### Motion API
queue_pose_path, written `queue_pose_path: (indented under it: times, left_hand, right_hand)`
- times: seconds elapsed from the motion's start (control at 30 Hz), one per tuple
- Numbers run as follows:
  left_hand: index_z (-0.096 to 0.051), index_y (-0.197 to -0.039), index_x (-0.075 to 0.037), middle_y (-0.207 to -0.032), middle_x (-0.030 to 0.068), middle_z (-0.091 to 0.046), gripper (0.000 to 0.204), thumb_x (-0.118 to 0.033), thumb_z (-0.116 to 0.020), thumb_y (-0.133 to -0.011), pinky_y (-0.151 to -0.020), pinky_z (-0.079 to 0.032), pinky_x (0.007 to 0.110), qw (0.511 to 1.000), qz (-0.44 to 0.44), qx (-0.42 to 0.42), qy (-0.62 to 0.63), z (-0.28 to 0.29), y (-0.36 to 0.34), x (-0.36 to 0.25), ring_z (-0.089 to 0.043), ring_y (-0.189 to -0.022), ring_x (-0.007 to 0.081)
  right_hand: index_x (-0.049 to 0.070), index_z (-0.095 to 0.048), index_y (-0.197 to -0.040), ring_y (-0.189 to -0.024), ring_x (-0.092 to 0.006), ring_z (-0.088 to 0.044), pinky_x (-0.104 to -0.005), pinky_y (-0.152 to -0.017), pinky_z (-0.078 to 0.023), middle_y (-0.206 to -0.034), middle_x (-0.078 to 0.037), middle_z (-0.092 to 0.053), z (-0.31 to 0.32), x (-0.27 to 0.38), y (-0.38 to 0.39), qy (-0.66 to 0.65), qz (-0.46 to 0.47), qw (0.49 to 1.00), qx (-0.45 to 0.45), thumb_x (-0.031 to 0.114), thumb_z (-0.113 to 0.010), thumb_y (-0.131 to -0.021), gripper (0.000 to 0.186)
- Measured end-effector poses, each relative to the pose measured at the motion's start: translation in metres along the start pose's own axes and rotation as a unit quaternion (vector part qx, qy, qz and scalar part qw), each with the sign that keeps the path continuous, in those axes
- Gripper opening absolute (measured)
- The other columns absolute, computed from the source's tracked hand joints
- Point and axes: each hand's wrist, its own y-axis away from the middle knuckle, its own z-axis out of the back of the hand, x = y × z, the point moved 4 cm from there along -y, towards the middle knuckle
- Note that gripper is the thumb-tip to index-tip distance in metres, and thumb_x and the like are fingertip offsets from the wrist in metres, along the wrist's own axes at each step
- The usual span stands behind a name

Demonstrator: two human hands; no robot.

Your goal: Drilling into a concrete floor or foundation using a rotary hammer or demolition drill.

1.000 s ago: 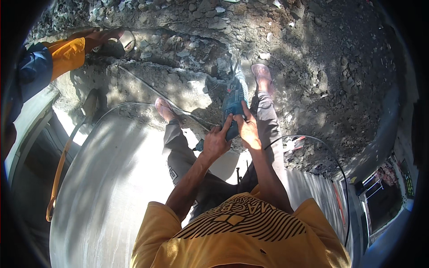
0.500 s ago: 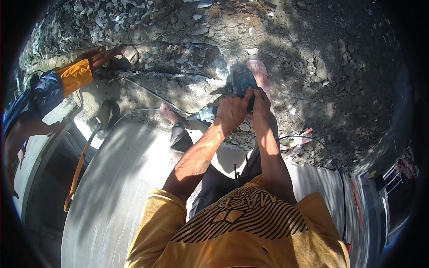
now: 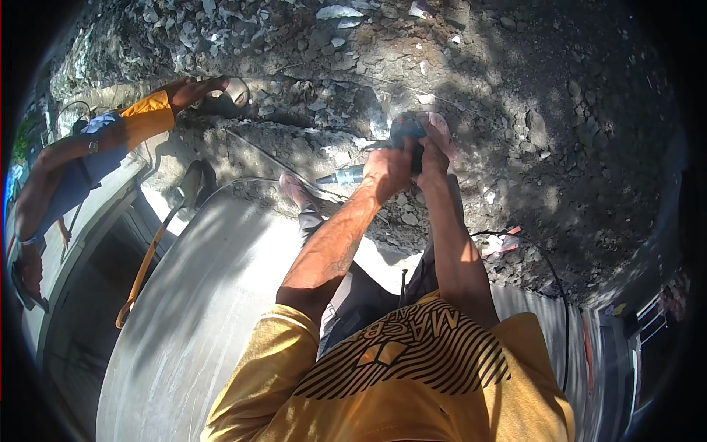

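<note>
My left hand (image 3: 390, 166) and my right hand (image 3: 431, 158) are closed on a blue-and-black power tool (image 3: 406, 131), held over broken ground between my feet. A dark cylindrical part (image 3: 345, 177) of it sticks out to the left of my left hand. Its lower end is hidden, so I cannot tell what it touches. A narrow shallow trench (image 3: 309, 99) with rubble runs leftward beyond the tool. My pink sandals show at my left foot (image 3: 294, 190) and right foot (image 3: 440, 127), the right one close behind the tool.
A co-worker (image 3: 81, 169) in orange and blue bends at the left. A shovel (image 3: 193, 183) with an orange handle lies near a pale concrete surface (image 3: 169, 331). A black cable (image 3: 552, 272) runs down on the right. Loose rubble (image 3: 537, 125) covers the upper ground.
My hands and the tool have moved up in the picture, and more of the tool is hidden behind them. The co-worker at the left shows more, with an arm hanging down.
</note>
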Motion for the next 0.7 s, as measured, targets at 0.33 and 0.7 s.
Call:
queue_pose_path:
  times: [0.33,0.7]
  left_hand:
    - [-0.041,-0.138,0.003,-0.088,0.0168,-0.07,0.062,-0.025,-0.06,-0.086,-0.061,-0.054,0.042,0.993,-0.061,-0.087,-0.053,-0.008,-0.009,-0.004,-0.071,-0.072,0.0273]
    - [-0.039,-0.139,0.004,-0.099,0.0165,-0.071,0.07,-0.032,-0.067,-0.085,-0.072,-0.055,0.042,0.999,-0.033,-0.008,-0.019,0.01,-0.018,-0.009,-0.072,-0.089,0.0312]
  right_hand:
    - [0.008,-0.066,-0.104,-0.08,-0.0195,-0.065,-0.0372,-0.065,-0.055,-0.095,-0.005,-0.066,0.002,0.003,-0.048,-0.095,0.03,0.992,0.071,0.021,-0.066,-0.085,0.023]
    - [-0.005,-0.065,-0.114,-0.093,-0.0218,-0.064,-0.0336,-0.08,-0.052,-0.107,-0.011,-0.066,0.003,0.011,-0.04,-0.029,0.049,0.998,-0.041,0.023,-0.069,-0.081,0.043]
